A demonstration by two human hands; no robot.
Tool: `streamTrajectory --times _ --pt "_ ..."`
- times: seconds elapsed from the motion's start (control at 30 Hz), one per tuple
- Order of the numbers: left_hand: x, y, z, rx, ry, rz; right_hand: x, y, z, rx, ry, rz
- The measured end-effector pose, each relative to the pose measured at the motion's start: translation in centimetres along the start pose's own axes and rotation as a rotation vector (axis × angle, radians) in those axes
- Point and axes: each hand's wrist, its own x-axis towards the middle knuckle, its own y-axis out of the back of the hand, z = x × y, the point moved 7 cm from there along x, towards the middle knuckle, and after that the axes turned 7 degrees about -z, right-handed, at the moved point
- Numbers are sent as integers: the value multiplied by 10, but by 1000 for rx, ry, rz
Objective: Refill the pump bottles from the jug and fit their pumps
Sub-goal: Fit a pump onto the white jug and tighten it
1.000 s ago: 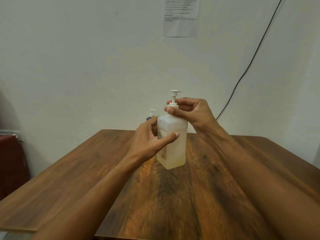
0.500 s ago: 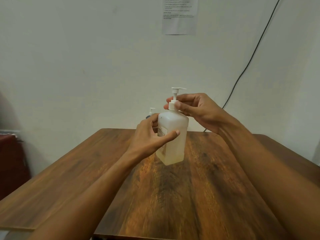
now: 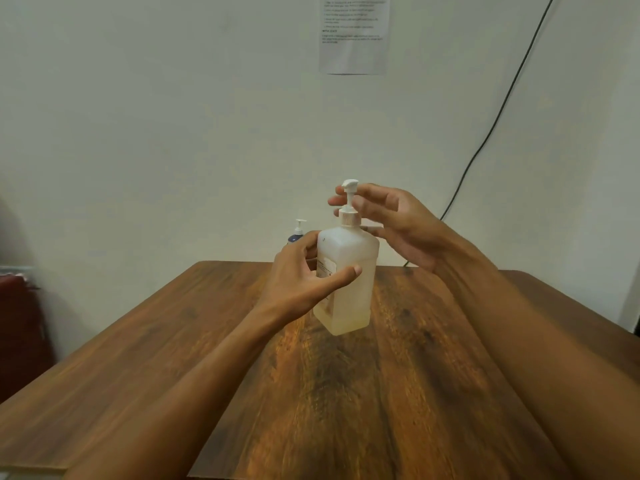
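Two bare forearms, no sleeves, hands unadorned

The pump bottle (image 3: 347,278) is a squarish, frosted translucent container with rounded shoulders, pale yellowish liquid showing in its lower part and a small printed label on the side facing the left hand (image 3: 304,277). It is tilted slightly, its base just above or barely touching the tabletop (image 3: 433,375); which one cannot be told. The left hand wraps its body, thumb across the front. A white pump (image 3: 349,202) sits in its neck, the stem raised, nozzle at the top, directly in front of the right hand's fingers (image 3: 374,194). A second, smaller pump bottle (image 3: 296,233), dark with a white pump, stands upright just behind the left hand.
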Motion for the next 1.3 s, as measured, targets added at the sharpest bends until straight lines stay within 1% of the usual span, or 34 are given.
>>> streamTrajectory --times 0.07,0.13,0.17,0.3,0.4,0.43,0.47,0.53,0.6,0.67,0.73,0.83,0.97,1.07,1.1,1.13,1.23,1.3 --pt "1 0 1 11 -1 -4 -2 2 -9 -45 3 -60" --pt "1 1 3 16 -6 -1 0 4 -13 -91 14 -74" --pt "2 2 3 18 -10 2 0 5 -14 -93 22 -48" --pt "3 0 5 27 -15 -3 3 9 -16 -122 98 167" --pt "2 -5 5 24 -15 -6 4 6 -7 -195 122 250" --pt "1 -6 4 16 -15 -5 4 5 -3 -184 104 234" --pt "1 -5 3 7 -14 -3 5 4 0 -153 74 180" --pt "2 -3 1 -3 -2 0 3 1 3 -75 -11 17" --pt "4 -2 0 9 2 -5 -1 0 -1 -56 -39 -100" --pt "4 -3 1 20 2 -8 -5 0 -7 -70 -36 -137" --pt "4 -3 2 23 -2 -7 -4 2 -7 -68 -27 -91" --pt "5 -1 3 19 -8 7 -3 7 -8 -67 -27 70" --pt "7 -1 4 32 -12 17 -5 9 -12 -152 21 280" --pt "8 -2 6 43 -23 14 -4 4 -13 -245 77 373" --pt "9 -2 6 42 -23 15 -3 5 -12 -270 63 368" --pt "9 -2 6 44 -23 16 -1 4 -11 -274 30 326" --pt "9 1 6 60 -26 18 1 -2 -9 -142 -41 76" --pt "10 3 6 66 -27 17 -3 -1 -14 -74 -14 -16"
